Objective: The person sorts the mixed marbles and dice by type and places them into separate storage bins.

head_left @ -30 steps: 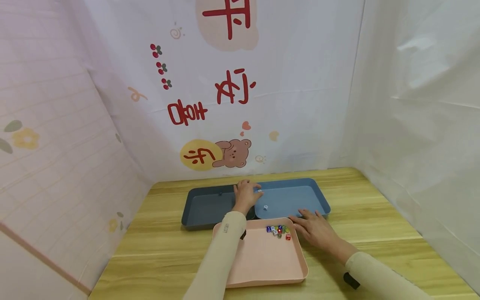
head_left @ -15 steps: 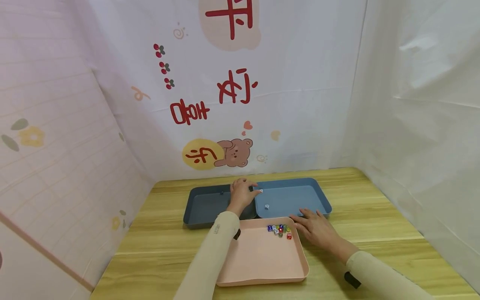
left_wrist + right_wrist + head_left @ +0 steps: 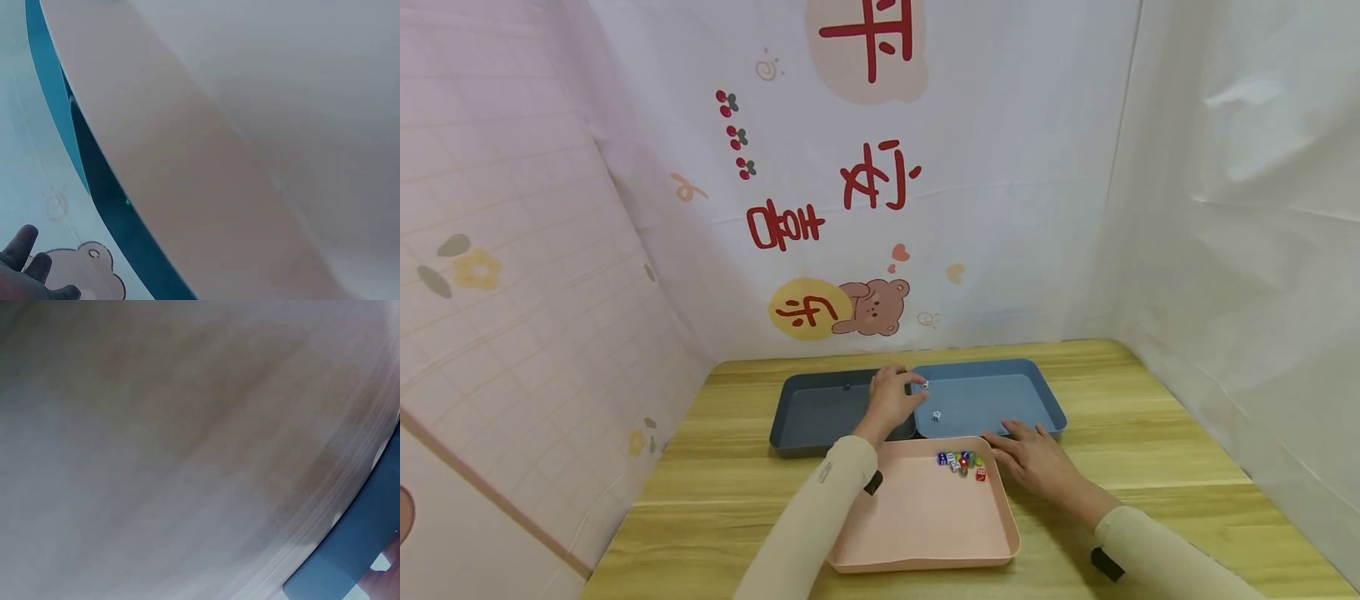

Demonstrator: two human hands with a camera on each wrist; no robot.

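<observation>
Head view, mid-frame: we saw the left hand [image 3: 891,398] w/ thumb & index narrowly parted by a white die [image 3: 926,385] at the upper-left corner of the blue tray [image 3: 992,396]; no grip showed, & we couldn't tell if they touched it. Right hand [image 3: 1040,462] lay palm-down, fingers spread, nothing visible in it, at the upper-right corner of the pink tray [image 3: 925,517], prob. to steady it. That tray, bottom centre, had a dice cluster [image 3: 955,466] (blue, white, red + greenish bits) bunched upper right, we guessed for easy reach. A 2nd white die [image 3: 936,416] lay below the first; the dark grey tray [image 3: 816,417], left, had one small dark object [image 3: 847,386], too tiny to ID. Trays sat tight together, prob. to shorten reaches btwn them.
</observation>
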